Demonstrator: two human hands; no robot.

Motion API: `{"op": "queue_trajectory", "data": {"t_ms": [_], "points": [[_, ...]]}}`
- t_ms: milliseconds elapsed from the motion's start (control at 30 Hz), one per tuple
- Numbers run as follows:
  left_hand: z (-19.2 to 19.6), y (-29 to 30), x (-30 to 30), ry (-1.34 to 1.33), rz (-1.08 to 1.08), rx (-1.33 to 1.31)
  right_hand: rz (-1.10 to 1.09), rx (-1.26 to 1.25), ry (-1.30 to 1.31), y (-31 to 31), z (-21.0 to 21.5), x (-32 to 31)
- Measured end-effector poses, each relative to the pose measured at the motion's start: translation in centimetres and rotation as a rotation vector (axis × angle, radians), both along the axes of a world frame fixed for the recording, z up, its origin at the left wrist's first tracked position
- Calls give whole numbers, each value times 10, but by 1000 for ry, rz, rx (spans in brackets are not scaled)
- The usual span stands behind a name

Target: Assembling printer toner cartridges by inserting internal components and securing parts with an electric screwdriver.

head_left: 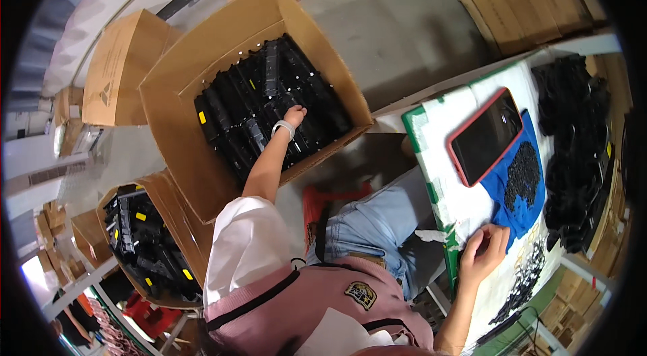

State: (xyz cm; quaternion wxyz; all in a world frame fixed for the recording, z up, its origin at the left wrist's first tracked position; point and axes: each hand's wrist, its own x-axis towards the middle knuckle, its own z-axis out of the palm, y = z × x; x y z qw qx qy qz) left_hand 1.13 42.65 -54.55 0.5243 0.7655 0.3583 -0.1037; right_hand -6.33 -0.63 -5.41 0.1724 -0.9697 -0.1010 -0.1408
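My left hand (pixel 294 115), with a white band at the wrist, reaches down into a large open cardboard box (pixel 158 103) on my left. Its fingers are closed at the end of a long black plastic part (pixel 291 98). Rows of similar long black parts (pixel 232 96) fill the bottom of the box. My right hand (pixel 484 251) rests on the white tabletop (pixel 441 134), its fingers loosely bent and nothing seen in them. Close to its fingertips lies a blue cloth (pixel 515 221) bearing a pile of tiny black pieces (pixel 524 177).
A red-cased phone (pixel 486 137) lies partly over the cloth. Black parts (pixel 573 154) are heaped along the table's far right side, small black pieces (pixel 522 285) nearer me. A second carton (pixel 182 235) of black parts stands at lower left. Closed cartons (pixel 128 66) stand behind.
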Motion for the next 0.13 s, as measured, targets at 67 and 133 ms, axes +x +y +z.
{"op": "queue_trajectory", "data": {"t_ms": [67,133], "points": [[5,4,-5,15,-69,-120,4,-5,16,-2,-1,1],[14,1,-9,50,-180,-166,13,24,1,-3,0,-1]]}}
